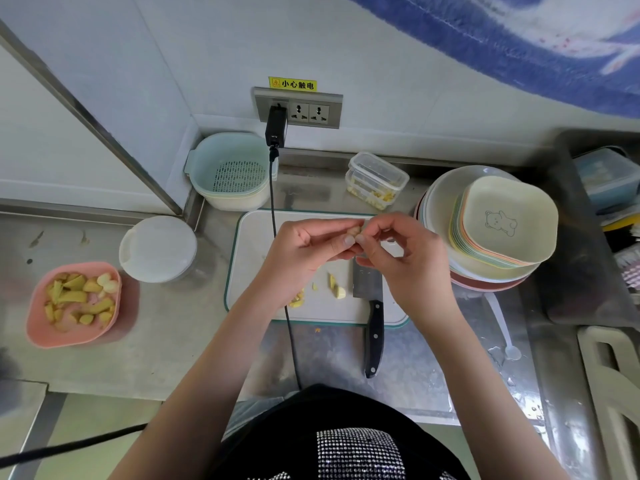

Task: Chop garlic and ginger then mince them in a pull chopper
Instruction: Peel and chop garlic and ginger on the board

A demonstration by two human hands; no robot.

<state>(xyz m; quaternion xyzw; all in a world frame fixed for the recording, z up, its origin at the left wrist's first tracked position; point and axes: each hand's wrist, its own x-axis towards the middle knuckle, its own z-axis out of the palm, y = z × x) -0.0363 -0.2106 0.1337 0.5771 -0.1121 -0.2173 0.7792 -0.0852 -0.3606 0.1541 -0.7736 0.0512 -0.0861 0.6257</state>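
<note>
Above the white cutting board (322,310), my left hand (304,251) and my right hand (401,254) both pinch one small pale garlic clove (354,231) between their fingertips. A few ginger and garlic pieces (337,287) lie on the board below. The knife (372,306) rests there too, blade on the board, black handle over its near edge. The pull chopper (157,249), with its white lid on, stands left of the board. A pink bowl (36,306) of ginger chunks and garlic cloves sits at the far left.
A pale colander basket (228,171) stands at the back by the wall. A clear lidded box (375,180) with chopped bits sits behind the board. Stacked plates and bowls (491,233) rise on the right. A black cable (277,237) hangs from the wall socket across the board.
</note>
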